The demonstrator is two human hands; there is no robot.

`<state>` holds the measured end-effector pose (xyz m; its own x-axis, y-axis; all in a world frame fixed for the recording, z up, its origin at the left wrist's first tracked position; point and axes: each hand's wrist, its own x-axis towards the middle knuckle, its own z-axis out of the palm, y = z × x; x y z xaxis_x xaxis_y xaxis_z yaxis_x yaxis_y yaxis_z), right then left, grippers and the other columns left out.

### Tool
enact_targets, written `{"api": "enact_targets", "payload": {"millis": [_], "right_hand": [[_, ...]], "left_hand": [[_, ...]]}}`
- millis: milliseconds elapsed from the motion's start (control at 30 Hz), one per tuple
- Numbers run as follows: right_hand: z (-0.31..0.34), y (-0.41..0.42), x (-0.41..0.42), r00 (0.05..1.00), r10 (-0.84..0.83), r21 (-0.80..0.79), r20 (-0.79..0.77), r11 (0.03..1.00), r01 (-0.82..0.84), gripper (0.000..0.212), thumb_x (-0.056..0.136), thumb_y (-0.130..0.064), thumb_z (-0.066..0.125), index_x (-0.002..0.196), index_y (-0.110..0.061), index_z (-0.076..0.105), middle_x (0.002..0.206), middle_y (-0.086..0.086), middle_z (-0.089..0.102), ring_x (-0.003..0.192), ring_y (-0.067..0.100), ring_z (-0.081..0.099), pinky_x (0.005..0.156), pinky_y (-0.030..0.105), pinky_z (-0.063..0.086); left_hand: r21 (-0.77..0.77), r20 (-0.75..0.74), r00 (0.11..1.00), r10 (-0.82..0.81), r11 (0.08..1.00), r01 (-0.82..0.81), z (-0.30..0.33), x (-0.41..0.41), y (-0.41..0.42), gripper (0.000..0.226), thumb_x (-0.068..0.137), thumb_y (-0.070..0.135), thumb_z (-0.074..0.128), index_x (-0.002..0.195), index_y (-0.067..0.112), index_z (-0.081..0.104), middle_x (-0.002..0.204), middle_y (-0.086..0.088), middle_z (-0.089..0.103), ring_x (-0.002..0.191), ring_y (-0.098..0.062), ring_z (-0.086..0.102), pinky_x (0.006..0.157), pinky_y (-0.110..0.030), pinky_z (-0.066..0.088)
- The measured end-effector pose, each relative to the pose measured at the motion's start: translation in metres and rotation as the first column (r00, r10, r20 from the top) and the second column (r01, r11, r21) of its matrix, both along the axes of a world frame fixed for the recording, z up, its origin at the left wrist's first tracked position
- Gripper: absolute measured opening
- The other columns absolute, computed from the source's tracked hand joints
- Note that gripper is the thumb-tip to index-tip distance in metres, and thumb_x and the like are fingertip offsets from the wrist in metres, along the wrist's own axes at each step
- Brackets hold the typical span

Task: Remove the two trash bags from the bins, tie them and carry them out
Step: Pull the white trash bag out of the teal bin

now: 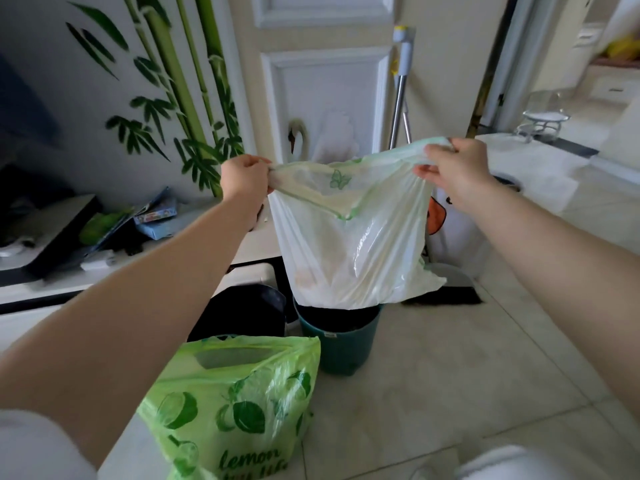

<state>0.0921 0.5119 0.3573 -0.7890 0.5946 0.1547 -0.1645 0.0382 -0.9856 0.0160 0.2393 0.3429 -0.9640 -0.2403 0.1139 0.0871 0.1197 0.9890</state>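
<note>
Pale floor tiles (450, 375) beneath a teal bin (341, 344). Left hand (246, 178) and right hand (453, 168) each pinch a top corner of the translucent trash bag (353, 237), stretched between them, its base at the bin's rim. Green lemon-print bag (235, 407) stands nearby on the floor, beside a black bin (242, 311).

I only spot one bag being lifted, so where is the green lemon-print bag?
In the head view, the lemon-print bag sits on the floor at bottom centre, under the left forearm, in front of the black bin and left of the teal bin.
</note>
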Motion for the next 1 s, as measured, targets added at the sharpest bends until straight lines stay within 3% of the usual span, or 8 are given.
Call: {"api": "enact_targets", "payload": {"millis": [133, 333, 400, 467, 600, 667, 767, 1000], "right_hand": [[0.013, -0.005, 0.029, 1.000, -0.002, 0.007, -0.012, 1.000, 0.002, 0.011, 0.089, -0.001, 0.056, 0.080, -0.006, 0.060, 0.081, 0.008, 0.060, 0.069, 0.018, 0.063, 0.059, 0.021, 0.059], [0.009, -0.002, 0.068, 1.000, -0.013, 0.100, 0.005, 0.995, 0.013, 0.005, 0.087, -0.007, 0.058, 0.084, -0.008, 0.062, 0.083, 0.009, 0.061, 0.067, 0.020, 0.062, 0.065, 0.028, 0.060], [0.001, 0.002, 0.080, 0.999, -0.046, 0.130, 0.030, 0.991, 0.041, 0.006, 0.084, -0.010, 0.060, 0.080, -0.010, 0.064, 0.083, 0.011, 0.060, 0.066, 0.022, 0.061, 0.064, 0.032, 0.059], [-0.009, 0.007, 0.091, 0.994, -0.093, 0.156, 0.054, 0.984, 0.083, 0.008, 0.081, -0.014, 0.062, 0.074, -0.014, 0.065, 0.080, 0.010, 0.061, 0.065, 0.023, 0.060, 0.061, 0.034, 0.057], [-0.039, 0.010, 0.108, 0.989, -0.107, 0.187, 0.107, 0.979, 0.086, 0.016, 0.081, -0.019, 0.059, 0.093, -0.014, 0.069, 0.089, 0.009, 0.066, 0.076, 0.021, 0.064, 0.059, 0.030, 0.055], [-0.057, 0.008, 0.116, 0.986, -0.091, 0.182, 0.140, 0.981, 0.065, 0.007, 0.082, -0.017, 0.059, 0.078, -0.018, 0.065, 0.083, 0.007, 0.062, 0.074, 0.020, 0.061, 0.057, 0.029, 0.054], [-0.086, 0.004, 0.123, 0.973, -0.058, 0.193, 0.223, 0.981, 0.014, 0.013, 0.082, -0.016, 0.060, 0.069, -0.019, 0.061, 0.074, 0.004, 0.059, 0.065, 0.020, 0.059, 0.057, 0.031, 0.053], [-0.172, -0.014, 0.127, 0.876, 0.001, 0.265, 0.482, 0.953, -0.147, 0.008, 0.084, -0.012, 0.061, 0.077, -0.009, 0.063, 0.076, 0.014, 0.063, 0.056, 0.020, 0.061, 0.045, 0.024, 0.054]], "left_hand": [[-0.029, -0.023, 0.998, -0.058, 0.998, 0.058, 0.016, 0.032, -0.001, 0.024, 0.090, 0.004, 0.049, 0.077, 0.015, 0.065, 0.081, -0.006, 0.067, 0.071, -0.016, 0.063, 0.062, -0.024, 0.055], [0.024, -0.010, 0.990, -0.142, 0.990, 0.142, 0.016, 0.083, 0.006, 0.022, 0.089, 0.001, 0.049, 0.078, 0.010, 0.065, 0.078, -0.007, 0.065, 0.071, -0.017, 0.063, 0.067, -0.026, 0.059], [0.034, -0.013, 0.982, -0.187, 0.982, 0.187, 0.007, 0.098, 0.011, 0.024, 0.088, 0.000, 0.048, 0.074, 0.011, 0.064, 0.077, -0.009, 0.064, 0.068, -0.017, 0.062, 0.063, -0.026, 0.057], [0.085, 0.001, 0.980, -0.199, 0.977, 0.198, -0.007, 0.110, 0.015, 0.025, 0.088, 0.001, 0.048, 0.072, 0.012, 0.065, 0.077, -0.009, 0.064, 0.072, -0.020, 0.062, 0.071, -0.031, 0.059], [0.129, 0.056, 0.979, -0.195, 0.974, 0.186, -0.042, 0.128, 0.016, 0.026, 0.089, 0.002, 0.048, 0.072, 0.012, 0.066, 0.078, -0.007, 0.064, 0.075, -0.020, 0.062, 0.074, -0.035, 0.058], [0.125, 0.095, 0.975, -0.199, 0.974, 0.186, -0.061, 0.136, 0.014, 0.026, 0.089, 0.001, 0.047, 0.072, 0.010, 0.065, 0.077, -0.009, 0.063, 0.075, -0.021, 0.060, 0.073, -0.036, 0.056], [0.114, 0.187, 0.966, -0.179, 0.981, 0.160, -0.095, 0.141, 0.003, 0.024, 0.089, 0.000, 0.048, 0.074, 0.008, 0.065, 0.082, -0.012, 0.063, 0.076, -0.022, 0.059, 0.074, -0.037, 0.056], [-0.021, 0.443, 0.888, -0.124, 0.989, 0.149, -0.181, 0.144, -0.031, 0.024, 0.092, 0.007, 0.053, 0.074, 0.012, 0.067, 0.084, -0.012, 0.066, 0.079, -0.025, 0.065, 0.076, -0.038, 0.059]]}}
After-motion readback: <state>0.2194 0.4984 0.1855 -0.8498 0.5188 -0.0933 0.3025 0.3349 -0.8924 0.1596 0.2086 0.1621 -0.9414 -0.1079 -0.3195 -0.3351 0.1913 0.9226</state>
